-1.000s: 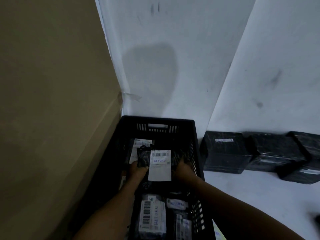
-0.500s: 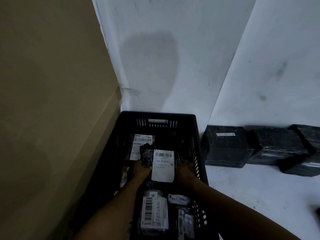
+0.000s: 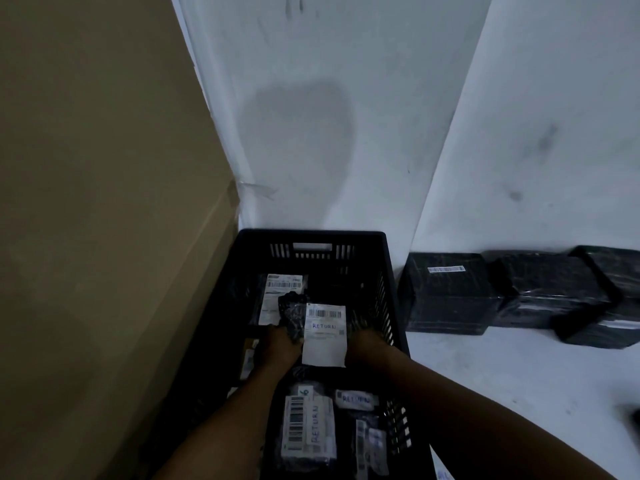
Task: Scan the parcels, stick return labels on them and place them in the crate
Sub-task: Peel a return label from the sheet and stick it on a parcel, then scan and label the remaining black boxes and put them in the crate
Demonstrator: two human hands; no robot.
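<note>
A black plastic crate [image 3: 313, 238] stands on the floor in the corner. Inside it both my hands hold a black-wrapped parcel [image 3: 292, 315] that bears a white label reading RETURN. My left hand [image 3: 278, 346] grips the parcel's left side and my right hand [image 3: 367, 346] grips its right side. The parcel sits low in the middle of the crate, over other parcels. A labelled parcel [image 3: 308, 426] marked RETURN lies at the near end, and another label [image 3: 280, 289] shows at the far end.
A tall brown cardboard surface [image 3: 104, 202] rises tight against the crate's left side. White walls meet behind the crate. To the right, three black-wrapped boxes [image 3: 446, 292] sit along the wall on the pale floor [image 3: 502, 382].
My hands and the parcel have sunk a little deeper into the crate. The view has shifted slightly.
</note>
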